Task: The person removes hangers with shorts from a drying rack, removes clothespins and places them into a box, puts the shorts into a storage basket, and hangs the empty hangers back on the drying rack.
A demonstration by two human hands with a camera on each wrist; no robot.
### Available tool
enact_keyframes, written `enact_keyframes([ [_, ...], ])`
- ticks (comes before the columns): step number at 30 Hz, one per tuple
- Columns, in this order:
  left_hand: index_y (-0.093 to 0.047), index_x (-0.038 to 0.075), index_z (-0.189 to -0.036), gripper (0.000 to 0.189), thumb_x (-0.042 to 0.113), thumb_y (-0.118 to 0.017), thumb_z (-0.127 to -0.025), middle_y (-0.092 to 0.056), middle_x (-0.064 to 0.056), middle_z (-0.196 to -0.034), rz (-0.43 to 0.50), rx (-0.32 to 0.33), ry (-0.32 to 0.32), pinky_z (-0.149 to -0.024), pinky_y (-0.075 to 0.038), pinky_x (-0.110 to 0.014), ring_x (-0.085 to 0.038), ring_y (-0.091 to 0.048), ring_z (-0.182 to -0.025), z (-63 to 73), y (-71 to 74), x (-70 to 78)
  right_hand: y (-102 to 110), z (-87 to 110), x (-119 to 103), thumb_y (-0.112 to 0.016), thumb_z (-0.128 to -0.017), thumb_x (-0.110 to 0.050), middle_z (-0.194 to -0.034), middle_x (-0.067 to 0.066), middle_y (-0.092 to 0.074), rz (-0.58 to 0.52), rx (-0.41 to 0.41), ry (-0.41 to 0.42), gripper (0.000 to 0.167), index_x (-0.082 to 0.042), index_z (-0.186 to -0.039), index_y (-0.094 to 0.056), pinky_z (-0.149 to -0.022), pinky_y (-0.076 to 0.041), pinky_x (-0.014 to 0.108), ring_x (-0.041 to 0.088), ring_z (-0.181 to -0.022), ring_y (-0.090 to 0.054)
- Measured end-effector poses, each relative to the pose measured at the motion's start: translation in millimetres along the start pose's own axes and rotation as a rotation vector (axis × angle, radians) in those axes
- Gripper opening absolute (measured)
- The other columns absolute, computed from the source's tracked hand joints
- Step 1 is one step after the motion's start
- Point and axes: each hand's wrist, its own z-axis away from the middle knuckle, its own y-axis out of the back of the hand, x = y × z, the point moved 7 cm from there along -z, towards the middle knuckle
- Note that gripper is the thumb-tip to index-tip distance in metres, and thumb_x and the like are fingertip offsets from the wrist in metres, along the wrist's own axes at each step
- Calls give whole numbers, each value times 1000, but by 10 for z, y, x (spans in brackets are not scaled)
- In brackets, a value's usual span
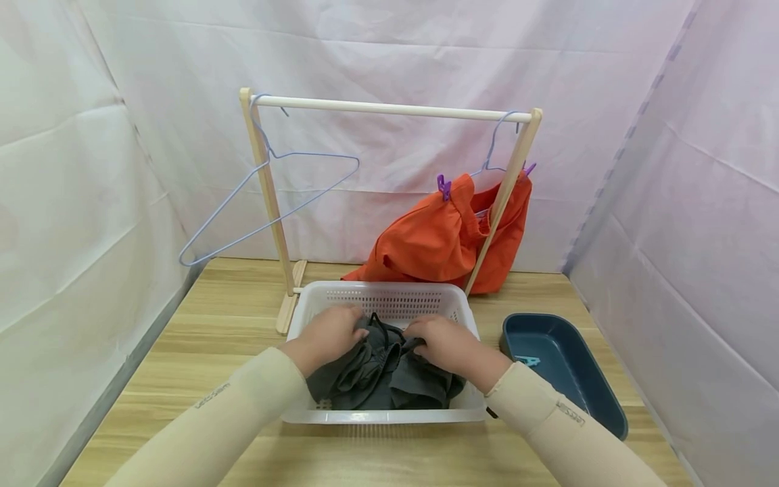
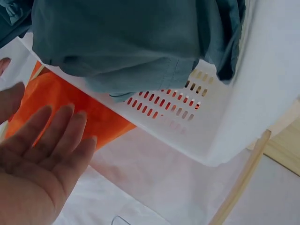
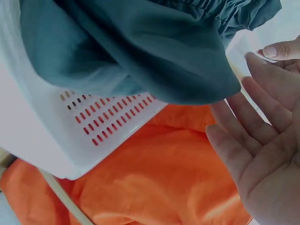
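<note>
A dark grey-green drawstring garment (image 1: 371, 389) with a gathered waistband lies bunched in a white perforated basket (image 1: 389, 416). Over its left side is my left hand (image 1: 328, 338); in the left wrist view that hand (image 2: 44, 164) has loosely extended fingers, apart from the cloth, with nothing held. My right hand (image 1: 447, 343) reaches over the right side of the garment. In the right wrist view the right hand's fingers (image 3: 246, 119) are extended, their tips right at the edge of the hanging cloth (image 3: 178, 61). The black drawstring loop shows between both hands.
Behind the basket stands a wooden rack with a white rod (image 1: 389, 107). A bare blue hanger (image 1: 313, 154) hangs at its left end. At the right, an orange garment (image 1: 420, 237) hangs by purple clips (image 1: 445, 187). A dark blue bin (image 1: 572, 368) holds a light-blue clip (image 1: 528, 361).
</note>
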Motion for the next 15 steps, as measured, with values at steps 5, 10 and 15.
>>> enact_keyframes([
  [5,-64,2,-114,29,18,-68,-90,-66,-12,-111,34,126,-11,-94,-50,-43,-29,-62,-106,35,100,17,110,109,75,-74,-84,-11,-116,2,-66,40,120,-40,32,-12,-115,-69,-96,-50,40,21,-113,-60],
  [10,-63,1,-117,31,16,-68,-90,-65,-14,-116,67,215,-16,-96,-49,-44,-29,-61,-110,62,188,29,198,226,163,-74,-84,-10,-121,9,-64,15,204,-94,37,-8,-120,-67,-96,-49,45,26,-115,-59],
  [15,-63,-1,-117,32,12,-69,-88,-65,-15,-114,65,297,-35,-94,-50,-44,-30,-61,-108,66,295,41,188,333,298,-72,-86,-11,-127,11,-61,-40,236,-165,39,-8,-124,-64,-96,-48,47,29,-118,-57],
])
